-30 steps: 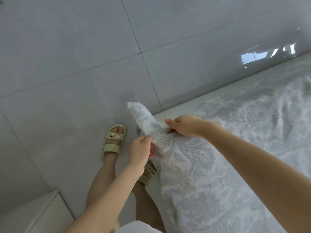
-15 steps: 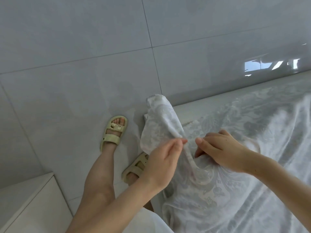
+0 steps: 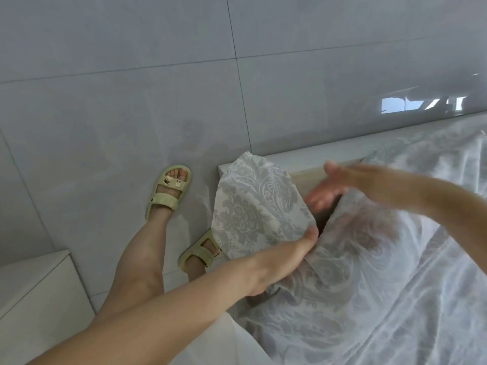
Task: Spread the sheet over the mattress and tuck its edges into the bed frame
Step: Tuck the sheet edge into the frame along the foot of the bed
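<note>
A white sheet (image 3: pixel 369 285) with a grey floral pattern lies over the mattress on the right. Its corner flap (image 3: pixel 253 206) stands up over the corner of the white bed frame (image 3: pixel 303 154). My left hand (image 3: pixel 276 262) grips the sheet just below that flap. Blurred with motion, my right hand (image 3: pixel 332 188) hovers with its fingers spread over a dark gap between the mattress and the pale wooden inner rail (image 3: pixel 308 177). It holds nothing.
Glossy grey floor tiles (image 3: pixel 131 101) fill the left and top. My two feet in pale green sandals (image 3: pixel 168 191) stand beside the bed corner. A white cabinet top (image 3: pixel 34 299) sits at the lower left.
My right hand has let go of the sheet and swung up and right, fingers open. The corner flap has spread wider, and the wooden rail and gap now show.
</note>
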